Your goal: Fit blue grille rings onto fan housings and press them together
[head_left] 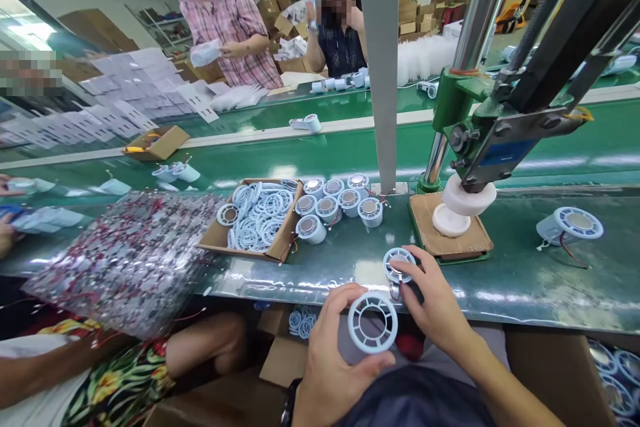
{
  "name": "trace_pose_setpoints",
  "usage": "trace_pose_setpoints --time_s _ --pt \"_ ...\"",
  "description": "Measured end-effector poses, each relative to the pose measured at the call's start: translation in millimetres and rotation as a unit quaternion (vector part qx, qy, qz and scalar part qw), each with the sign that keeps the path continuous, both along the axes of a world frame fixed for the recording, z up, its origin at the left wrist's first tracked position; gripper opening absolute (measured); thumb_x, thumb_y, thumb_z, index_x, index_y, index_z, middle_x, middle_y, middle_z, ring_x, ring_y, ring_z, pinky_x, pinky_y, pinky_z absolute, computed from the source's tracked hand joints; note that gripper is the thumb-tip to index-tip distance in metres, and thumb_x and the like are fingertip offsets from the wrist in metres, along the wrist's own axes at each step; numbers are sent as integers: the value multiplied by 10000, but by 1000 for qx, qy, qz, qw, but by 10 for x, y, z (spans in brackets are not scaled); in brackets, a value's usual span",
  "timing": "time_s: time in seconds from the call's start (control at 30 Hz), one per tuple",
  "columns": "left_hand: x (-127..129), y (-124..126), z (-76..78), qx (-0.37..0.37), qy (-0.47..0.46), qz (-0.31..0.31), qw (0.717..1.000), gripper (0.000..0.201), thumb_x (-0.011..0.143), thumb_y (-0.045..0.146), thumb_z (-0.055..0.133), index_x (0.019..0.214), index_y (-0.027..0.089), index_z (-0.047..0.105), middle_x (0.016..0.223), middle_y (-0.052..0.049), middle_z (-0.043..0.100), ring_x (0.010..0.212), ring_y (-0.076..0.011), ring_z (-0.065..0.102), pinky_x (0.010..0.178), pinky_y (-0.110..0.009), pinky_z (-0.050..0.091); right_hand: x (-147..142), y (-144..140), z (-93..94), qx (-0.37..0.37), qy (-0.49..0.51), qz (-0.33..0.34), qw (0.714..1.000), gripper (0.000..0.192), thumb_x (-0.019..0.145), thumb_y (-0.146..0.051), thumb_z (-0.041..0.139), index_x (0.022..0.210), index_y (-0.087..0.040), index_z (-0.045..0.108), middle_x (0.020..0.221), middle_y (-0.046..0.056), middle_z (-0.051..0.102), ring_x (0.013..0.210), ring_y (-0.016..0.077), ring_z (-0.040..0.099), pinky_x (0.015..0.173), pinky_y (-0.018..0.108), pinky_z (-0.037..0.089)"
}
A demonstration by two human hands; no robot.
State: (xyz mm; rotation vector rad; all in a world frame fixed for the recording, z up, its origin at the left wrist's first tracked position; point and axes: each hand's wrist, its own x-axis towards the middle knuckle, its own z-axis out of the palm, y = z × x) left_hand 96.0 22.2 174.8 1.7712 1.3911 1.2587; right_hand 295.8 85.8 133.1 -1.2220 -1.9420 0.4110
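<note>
Resting on the green table (525, 280), a cardboard box (220, 238) is filled with white rings (263, 213); just right of it a cluster of round white housings (330, 203) is stood upright. Farther left, a clear bag of small wired parts (125, 257) is spread out. At the near edge, a white spoked ring (373, 321) is held in the left hand (333, 360), pinched narrowly between thumb and fingers. Just beyond and right of it, a round housing (399, 264) is gripped on the table edge by the right hand (435, 303), fingers curled closely around it. A green press (480, 147) is stood at the far right.
</note>
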Motion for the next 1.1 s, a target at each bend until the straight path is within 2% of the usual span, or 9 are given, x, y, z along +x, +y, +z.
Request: trace_pose_setpoints --time_s 0.17,0.3,0.37,0.47,0.57,0.7,0.83,0.97,1.1 --pt "28 26 12 0 5 -3 1000 630 790 616 782 1239 213 598 1210 -124 649 1135 -300 669 993 -417 558 202 -143 50 -37 54 27 997 480 939 -59 375 1222 -280 692 1378 102 558 1230 223 615 971 364 577" --pt "51 43 33 2 13 -6 1000 625 795 635 766 1230 218 600 1199 -118 657 1150 -295 666 989 -403 561 195 -130 63 -42 71 23 996 266 947 -239 584 1178 -255 714 1341 124 587 1196 270 633 939 389 589" --pt "55 46 46 8 16 -7 1000 617 798 636 762 1225 220 601 1190 -116 662 1142 -292 671 980 -398 566 158 -116 39 -27 71 5 997 239 898 -237 663 1128 -240 728 1312 134 601 1153 278 647 907 389 601" --pt "59 54 54 12 20 -6 1000 616 791 638 767 1212 219 606 1176 -119 668 1126 -293 678 967 -400 574 123 -106 -12 -16 76 -9 997 243 891 -172 639 1099 -253 736 1289 125 617 1077 256 676 870 379 612" --pt "69 68 49 12 21 -4 1000 614 794 649 756 1204 216 610 1171 -124 670 1122 -299 681 958 -405 579 129 -105 -44 -24 77 -16 997 295 890 -166 632 1157 -264 709 1286 119 640 1104 268 682 913 407 610" --pt "77 79 63 16 28 -8 999 610 798 668 739 1208 237 604 1152 -100 677 1113 -284 687 944 -382 582 148 -118 -37 -40 77 -31 996 488 881 -190 650 1360 -232 562 1277 124 684 1192 285 671 1007 442 584" --pt "102 121 52 14 41 -16 999 593 815 666 722 1213 247 592 1153 -92 677 1103 -279 683 935 -385 578 127 -166 -11 -56 78 -38 995 547 872 -184 646 1398 -215 500 1299 130 694 1177 271 695 1011 420 587" --pt "248 269 -77 17 67 -18 997 565 858 615 706 1243 222 576 1202 -126 661 1140 -303 654 953 -431 560 101 -212 -17 -65 93 -34 993 616 859 -152 623 1443 -226 442 1315 121 696 1185 254 697 1024 409 583" --pt "459 427 -213 -23 71 -45 996 478 890 452 718 1259 185 571 1251 -156 640 1202 -333 609 1010 -502 519 99 -223 -71 -61 102 -30 992 730 792 -89 581 1483 -223 389 1311 121 699 1187 251 700 1024 408 585"
